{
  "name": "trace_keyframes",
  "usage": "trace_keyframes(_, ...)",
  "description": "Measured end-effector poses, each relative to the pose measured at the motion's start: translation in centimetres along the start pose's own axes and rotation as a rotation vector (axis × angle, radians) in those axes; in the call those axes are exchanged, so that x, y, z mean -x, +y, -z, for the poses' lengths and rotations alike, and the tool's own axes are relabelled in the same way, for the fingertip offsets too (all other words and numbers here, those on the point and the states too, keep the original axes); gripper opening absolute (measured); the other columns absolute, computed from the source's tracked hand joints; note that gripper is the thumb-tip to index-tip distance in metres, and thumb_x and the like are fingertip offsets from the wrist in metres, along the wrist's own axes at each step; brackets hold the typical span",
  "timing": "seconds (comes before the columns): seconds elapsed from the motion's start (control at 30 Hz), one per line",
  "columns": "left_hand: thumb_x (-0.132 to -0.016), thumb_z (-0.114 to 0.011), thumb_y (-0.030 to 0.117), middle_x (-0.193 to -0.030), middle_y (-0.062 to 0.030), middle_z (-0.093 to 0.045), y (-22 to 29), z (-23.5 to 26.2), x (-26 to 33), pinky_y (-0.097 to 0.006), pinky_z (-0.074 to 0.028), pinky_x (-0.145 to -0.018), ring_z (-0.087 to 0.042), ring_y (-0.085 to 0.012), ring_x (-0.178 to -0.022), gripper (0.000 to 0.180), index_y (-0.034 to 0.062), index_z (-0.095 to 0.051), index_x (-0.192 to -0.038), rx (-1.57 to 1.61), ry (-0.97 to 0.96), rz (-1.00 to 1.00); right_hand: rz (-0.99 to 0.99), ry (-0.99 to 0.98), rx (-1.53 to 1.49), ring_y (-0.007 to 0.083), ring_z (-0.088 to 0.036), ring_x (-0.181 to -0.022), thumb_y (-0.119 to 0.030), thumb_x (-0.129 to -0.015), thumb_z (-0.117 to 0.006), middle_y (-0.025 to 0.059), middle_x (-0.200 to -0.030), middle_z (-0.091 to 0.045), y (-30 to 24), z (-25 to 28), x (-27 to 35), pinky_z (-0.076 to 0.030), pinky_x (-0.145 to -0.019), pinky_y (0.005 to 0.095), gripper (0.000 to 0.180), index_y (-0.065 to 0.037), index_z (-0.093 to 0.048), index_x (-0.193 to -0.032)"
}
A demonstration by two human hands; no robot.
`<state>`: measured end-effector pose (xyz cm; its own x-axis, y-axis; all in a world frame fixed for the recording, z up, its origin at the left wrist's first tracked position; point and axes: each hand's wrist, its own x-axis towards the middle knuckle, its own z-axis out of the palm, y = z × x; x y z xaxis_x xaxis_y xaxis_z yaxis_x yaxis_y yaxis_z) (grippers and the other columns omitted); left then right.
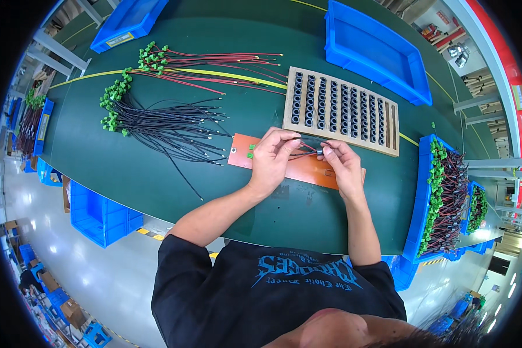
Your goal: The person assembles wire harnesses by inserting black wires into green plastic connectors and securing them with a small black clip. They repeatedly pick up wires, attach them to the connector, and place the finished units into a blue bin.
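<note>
Red and black paired wires (308,149) run between both hands above the flat orange mat (307,166). The left hand (271,158) pinches them closed-fingered; the right hand (341,164) pinches a small dark ring (321,148) at their tips. Threading likely goes best with the ends aligned and the ring steady. Behind stands a pale wooden rack of dark glossy cores (341,111), with loose black wires with green plugs (156,124) on the matte green tabletop (139,174).

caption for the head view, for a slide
Both hands pinch red and black wires above an orange mat.
</note>
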<state>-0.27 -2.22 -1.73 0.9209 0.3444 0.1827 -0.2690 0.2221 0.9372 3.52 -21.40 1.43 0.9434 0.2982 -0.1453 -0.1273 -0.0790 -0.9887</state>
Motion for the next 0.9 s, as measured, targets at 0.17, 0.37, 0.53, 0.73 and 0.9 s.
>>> trace_keyframes(0.17, -0.096, -0.066, -0.004, -0.103, -0.0082, -0.063, 0.3, 0.1, 0.0, -0.027, -0.059, -0.085, -0.070, -0.0152, -0.093, 0.009, -0.0046, -0.068, -0.105, -0.077, -0.033, -0.001, 0.013, -0.005, -0.003, 0.0117, -0.067, -0.093, -0.015, -0.103, -0.064, 0.0086, -0.104, -0.073, -0.1, 0.0, 0.1, -0.052, -0.084, 0.0254, 0.027, 0.004, -0.064, -0.122)
trace_keyframes(0.37, -0.097, -0.063, -0.006, -0.106, -0.0102, -0.059, 0.5, -0.2, 0.2, -0.031, -0.062, -0.086, -0.073, -0.0214, -0.092, 0.006, -0.0077, -0.064, -0.103, 0.070, -0.064, 0.071, -0.003, -0.008, -0.008, 0.0110, -0.067, -0.093, -0.014, -0.103, -0.063, 0.0085, -0.103, -0.073, 0.2, 0.3, 0.0, -0.052, -0.084, 0.0246, 0.026, 0.004, -0.064, -0.122)
trace_keyframes(0.53, -0.096, -0.062, -0.009, -0.105, -0.0113, -0.060, 0.8, 0.5, 0.7, -0.032, -0.062, -0.088, -0.073, -0.0232, -0.095, 0.003, -0.0080, -0.063, -0.099, -0.007, -0.177, -0.010, 0.015, -0.020, -0.032, 0.0111, -0.067, -0.094, -0.013, -0.103, -0.063, 0.0089, -0.102, -0.073, 0.1, 0.5, -0.1, -0.052, -0.084, 0.0249, 0.024, 0.004, -0.064, -0.121)
trace_keyframes(0.73, -0.088, -0.067, -0.012, -0.100, -0.0130, -0.071, 1.1, 1.2, 0.8, -0.034, -0.059, -0.086, -0.070, -0.0225, -0.097, 0.008, -0.0043, -0.068, -0.091, -0.241, -0.317, -0.103, -0.005, -0.053, -0.027, 0.0109, -0.065, -0.092, -0.013, -0.102, -0.065, 0.0058, -0.101, -0.072, 0.0, 1.0, 0.0, -0.051, -0.085, 0.0256, 0.023, 0.002, -0.065, -0.119)
trace_keyframes(0.9, -0.084, -0.068, -0.012, -0.096, -0.0124, -0.075, 0.9, 0.6, 0.5, -0.035, -0.056, -0.084, -0.068, -0.0237, -0.095, 0.010, -0.0021, -0.070, -0.086, -0.347, -0.307, -0.231, -0.031, -0.103, -0.052, 0.0094, -0.065, -0.089, -0.015, -0.102, -0.066, 0.0047, -0.098, -0.072, -0.4, 1.1, 0.0, -0.050, -0.083, 0.0240, 0.024, 0.002, -0.065, -0.118)
